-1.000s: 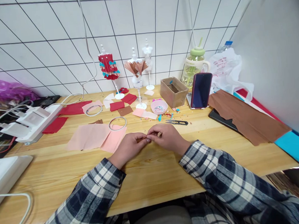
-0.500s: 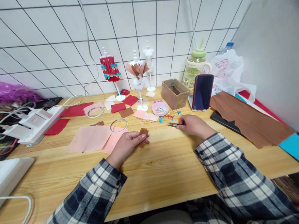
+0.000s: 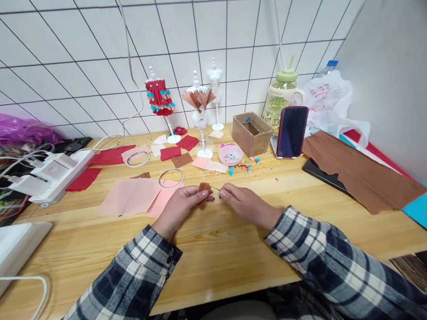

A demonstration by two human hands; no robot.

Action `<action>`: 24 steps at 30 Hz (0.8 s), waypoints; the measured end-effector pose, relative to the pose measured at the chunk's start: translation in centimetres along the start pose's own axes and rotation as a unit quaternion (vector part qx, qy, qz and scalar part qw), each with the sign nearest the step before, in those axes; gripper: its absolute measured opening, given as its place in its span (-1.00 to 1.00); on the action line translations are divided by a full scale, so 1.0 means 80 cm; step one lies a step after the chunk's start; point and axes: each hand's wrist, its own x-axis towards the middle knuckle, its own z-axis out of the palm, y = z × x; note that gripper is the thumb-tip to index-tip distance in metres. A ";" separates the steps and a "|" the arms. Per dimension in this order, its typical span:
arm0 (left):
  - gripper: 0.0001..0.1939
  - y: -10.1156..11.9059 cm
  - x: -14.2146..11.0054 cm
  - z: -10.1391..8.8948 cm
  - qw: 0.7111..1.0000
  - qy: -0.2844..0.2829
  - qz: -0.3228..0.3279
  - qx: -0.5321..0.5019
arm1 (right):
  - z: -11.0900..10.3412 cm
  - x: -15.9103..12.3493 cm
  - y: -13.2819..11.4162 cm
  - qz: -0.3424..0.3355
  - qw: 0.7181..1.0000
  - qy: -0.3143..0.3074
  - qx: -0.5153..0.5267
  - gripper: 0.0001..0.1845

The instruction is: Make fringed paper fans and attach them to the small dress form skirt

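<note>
My left hand point(image 3: 184, 201) pinches a small folded brown piece point(image 3: 204, 186), crepe paper or thin cloth, between thumb and fingers above the table. Just to its right, my right hand point(image 3: 241, 199) is closed around a pair of small scissors point(image 3: 216, 188); only the thin blades show, pointing left at the edge of the brown piece. Whether the blades touch it, I cannot tell. Under and behind my left wrist lie pink sheets point(image 3: 129, 196) and a metal ring point(image 3: 171, 178).
Miniature dress forms point(image 3: 215, 94) line the wall, one in a red ruffled dress point(image 3: 159, 96). A pink bowl point(image 3: 230, 155) of small shiny bits, a cardboard box point(image 3: 253, 137), a phone point(image 3: 292, 131) and a jug point(image 3: 281, 96) stand behind. Brown sheets point(image 3: 361, 174) lie right, a power strip point(image 3: 63, 178) left.
My right hand has moved left with the scissors, from near the bowl and scraps to the brown piece. My left hand keeps its hold, nearly still.
</note>
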 end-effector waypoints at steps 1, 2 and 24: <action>-0.72 -0.001 0.000 0.000 1.000 -0.001 -0.002 -0.002 | 0.000 0.000 0.001 -0.003 1.000 -0.006 -0.003 -0.72; -0.72 -0.001 0.001 -0.001 1.000 -0.003 -0.004 -0.002 | 0.001 -0.001 0.001 -0.007 1.000 -0.010 -0.007 -0.68; -0.63 -0.004 0.006 -0.004 0.994 -0.061 0.021 0.088 | -0.002 -0.001 0.001 -0.003 0.998 -0.057 -0.008 -0.72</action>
